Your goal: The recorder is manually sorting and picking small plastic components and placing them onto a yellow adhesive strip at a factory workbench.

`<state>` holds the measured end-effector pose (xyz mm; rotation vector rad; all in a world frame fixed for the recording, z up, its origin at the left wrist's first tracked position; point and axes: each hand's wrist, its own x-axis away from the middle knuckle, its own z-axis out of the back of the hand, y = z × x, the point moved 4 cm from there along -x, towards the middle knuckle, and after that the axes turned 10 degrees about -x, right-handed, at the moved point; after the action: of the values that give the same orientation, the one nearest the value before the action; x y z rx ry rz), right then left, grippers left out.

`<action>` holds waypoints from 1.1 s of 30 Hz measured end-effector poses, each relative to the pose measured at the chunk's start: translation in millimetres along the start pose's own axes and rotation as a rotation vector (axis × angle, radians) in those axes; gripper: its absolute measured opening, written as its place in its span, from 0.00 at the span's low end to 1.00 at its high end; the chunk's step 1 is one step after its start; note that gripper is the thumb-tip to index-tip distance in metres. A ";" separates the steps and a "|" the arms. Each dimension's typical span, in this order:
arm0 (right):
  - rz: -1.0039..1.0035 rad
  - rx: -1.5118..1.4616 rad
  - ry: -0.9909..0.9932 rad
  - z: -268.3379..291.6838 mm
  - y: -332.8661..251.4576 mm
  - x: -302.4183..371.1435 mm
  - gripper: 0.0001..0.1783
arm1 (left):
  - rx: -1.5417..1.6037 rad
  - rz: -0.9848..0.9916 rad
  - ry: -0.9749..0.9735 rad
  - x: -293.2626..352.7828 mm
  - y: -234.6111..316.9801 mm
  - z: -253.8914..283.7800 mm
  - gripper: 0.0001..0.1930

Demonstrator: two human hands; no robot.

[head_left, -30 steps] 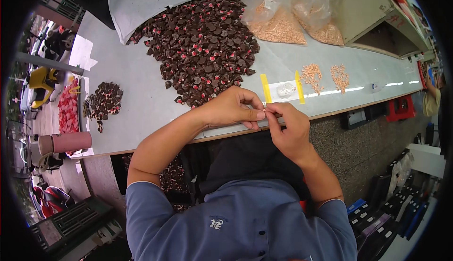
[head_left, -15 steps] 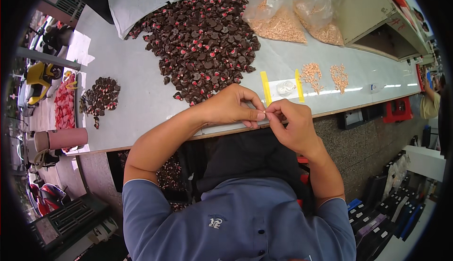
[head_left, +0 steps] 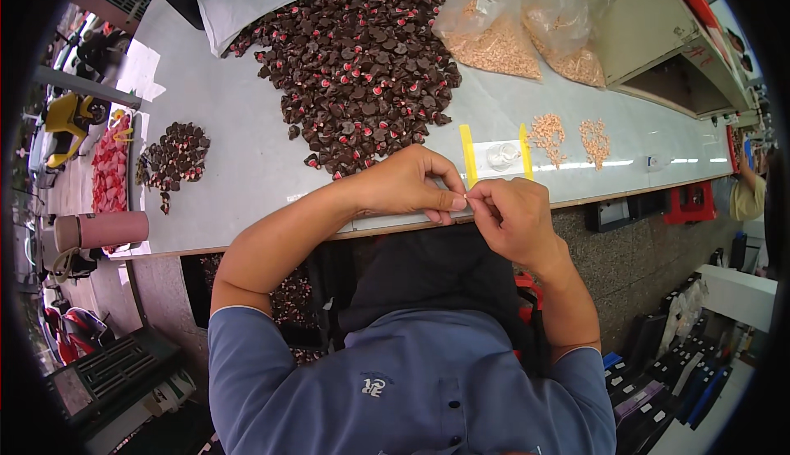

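Note:
At the table's near edge, my left hand and my right hand meet fingertip to fingertip. Both are closed in a pinch around a tiny pale piece, too small to name. Just beyond my right hand lies a small clear container with white contents, on a white sheet held by yellow tape strips. Two little heaps of pale tan bits sit to the right of it. Past my left hand spreads a large pile of dark brown, cap-like pieces, some with red and white parts.
A smaller dark pile lies on the left of the grey table. Clear bags of tan bits and an open-fronted metal box stand at the back right. A pink bottle and red pieces are far left.
My two hands keep the same pinch at the same spot, with barely any finger movement. The whole view has shifted slightly.

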<state>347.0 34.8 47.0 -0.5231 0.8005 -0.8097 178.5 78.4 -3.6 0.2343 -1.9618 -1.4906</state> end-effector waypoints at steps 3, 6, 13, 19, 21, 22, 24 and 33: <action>0.031 0.064 0.002 12.5 -2.0 -5.1 0.08 | 0.027 -0.001 0.014 -1.2 -1.4 0.9 0.11; 0.041 0.141 -0.024 35.2 -4.1 -15.6 0.08 | 0.044 -0.020 0.029 -0.4 -0.7 1.8 0.10; 0.012 0.505 -0.216 49.8 12.1 -27.8 0.06 | 0.034 -0.055 0.053 0.2 1.4 4.1 0.12; -0.005 0.579 -0.286 44.9 15.1 -33.3 0.05 | 0.030 -0.057 0.060 2.0 3.2 3.6 0.12; -0.006 0.600 -0.308 43.2 15.8 -34.7 0.05 | 0.023 -0.056 0.065 1.6 2.3 3.9 0.13; -0.006 0.602 -0.309 42.9 16.4 -34.7 0.05 | 0.030 -0.059 0.064 0.8 1.9 4.2 0.13; -0.002 0.601 -0.312 41.4 18.0 -34.3 0.05 | 0.039 -0.062 0.066 -0.1 1.0 4.9 0.13; -0.011 0.272 -0.091 40.8 -2.9 -26.9 0.06 | 0.097 -0.057 0.078 -1.9 1.1 5.9 0.13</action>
<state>366.5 59.1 84.8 -0.3201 0.5925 -0.8829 176.7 84.4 -4.2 0.3881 -1.9820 -1.4015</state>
